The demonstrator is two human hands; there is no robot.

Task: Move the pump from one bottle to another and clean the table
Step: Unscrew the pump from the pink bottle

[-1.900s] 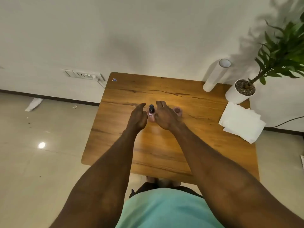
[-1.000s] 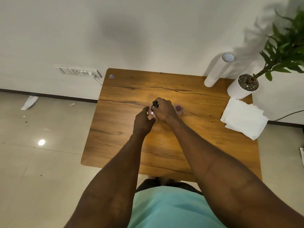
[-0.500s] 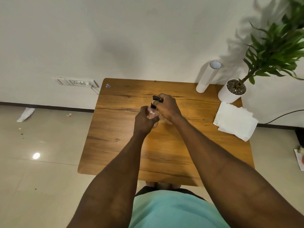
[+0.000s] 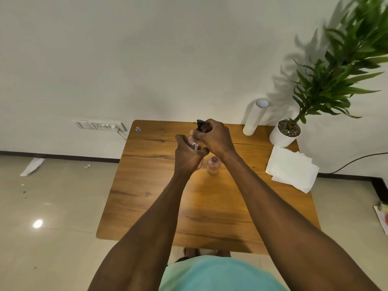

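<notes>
My left hand (image 4: 188,156) grips a small clear pink bottle (image 4: 194,142), lifted above the wooden table (image 4: 147,185). My right hand (image 4: 216,137) is closed around the black pump (image 4: 201,123) on top of that bottle; only the pump's nozzle shows past my fingers. A thin tube is visible inside the bottle. A second pink bottle (image 4: 213,164) with no pump stands open on the table just below my right wrist.
A stack of white paper napkins (image 4: 291,169) lies at the table's right edge. A white paper roll (image 4: 255,117) and a potted plant (image 4: 284,133) stand at the back right corner. A wall socket (image 4: 98,124) is at left.
Both hands reached the pump bottle, closed on it and lifted it off the table toward the far side. The second bottle, hidden before, now shows under my right wrist.
</notes>
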